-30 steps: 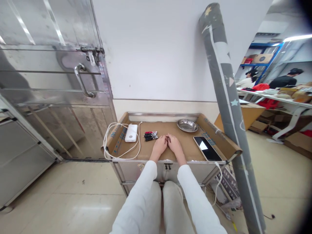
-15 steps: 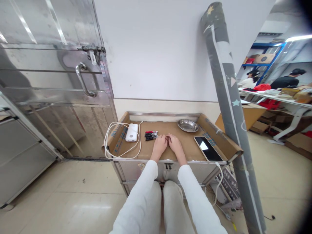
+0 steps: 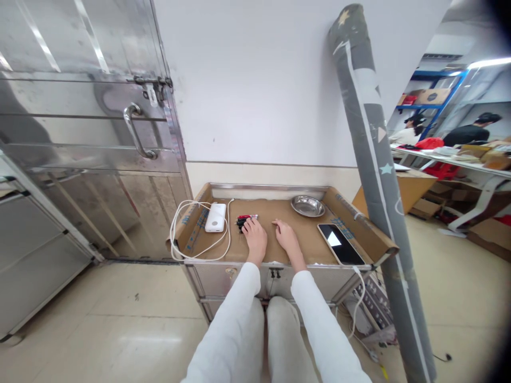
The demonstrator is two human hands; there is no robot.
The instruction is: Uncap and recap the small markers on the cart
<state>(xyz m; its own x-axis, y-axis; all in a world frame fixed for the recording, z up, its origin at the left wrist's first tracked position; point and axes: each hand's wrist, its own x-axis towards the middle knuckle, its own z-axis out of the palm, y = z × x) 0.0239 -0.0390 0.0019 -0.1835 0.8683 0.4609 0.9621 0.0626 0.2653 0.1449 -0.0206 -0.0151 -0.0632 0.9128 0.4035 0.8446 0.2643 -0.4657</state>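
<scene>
A small row of pens (image 3: 242, 217), black with red ones at the far side, lies on the brown cardboard lining. My left hand (image 3: 255, 242) reaches over the near pens, fingers slightly apart and partly covering them. I cannot tell whether a pen is gripped there. To the right, my right hand (image 3: 287, 240) rests low over the cardboard. Its thumb and forefinger come together at a small tip pointing left; what they pinch is too small to name. A round metal dish (image 3: 307, 206) stands beyond it at the back right.
A white power bank (image 3: 216, 217) with a looped white cable lies on the left. A phone (image 3: 340, 243) lies at the right edge, another cable hanging below it. Cardboard rims flank the cart top. A tall grey patterned roll (image 3: 371, 122) leans on the wall at right.
My hands were together in the middle of the cardboard. The left has moved left and forward onto the pens; the right has stayed nearly in place.
</scene>
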